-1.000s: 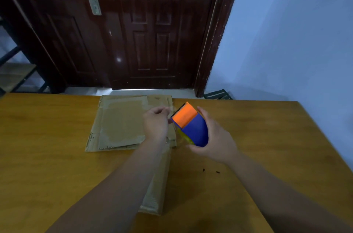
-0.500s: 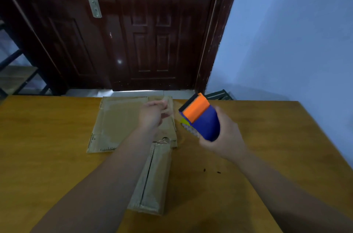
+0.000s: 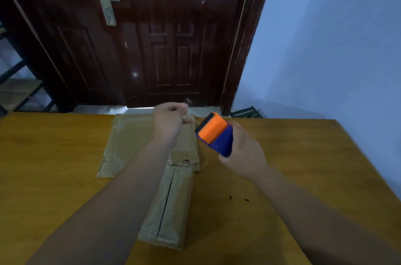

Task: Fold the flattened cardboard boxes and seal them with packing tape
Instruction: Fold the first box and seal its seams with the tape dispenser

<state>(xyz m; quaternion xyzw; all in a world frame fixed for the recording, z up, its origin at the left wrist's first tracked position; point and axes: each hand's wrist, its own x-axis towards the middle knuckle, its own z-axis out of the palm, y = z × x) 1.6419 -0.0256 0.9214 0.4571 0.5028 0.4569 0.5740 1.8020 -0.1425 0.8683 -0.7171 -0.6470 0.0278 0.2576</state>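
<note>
L hand (image 3: 168,122) centre frame, fingers curled, pinching faint tape strip (image 3: 192,121). R hand (image 3: 243,151) wraps orange/blue tape dispenser (image 3: 214,133) just right of it. L forearm hides part of 1 folded box (image 3: 171,206), lower centre, and the flat cardboard stack (image 3: 130,141) behind. Wood table (image 3: 54,156), 2 dark specks (image 3: 231,197). Dark door (image 3: 173,47) w/ handle (image 3: 107,0) at top, blue wall (image 3: 325,47) right.

right hand (image 3: 244,154) gripping orange-blue tape dispenser (image 3: 214,135), left hand (image 3: 168,122) pinching tape end (image 3: 192,121), cardboard box (image 3: 171,206) on table (image 3: 54,156)
</note>
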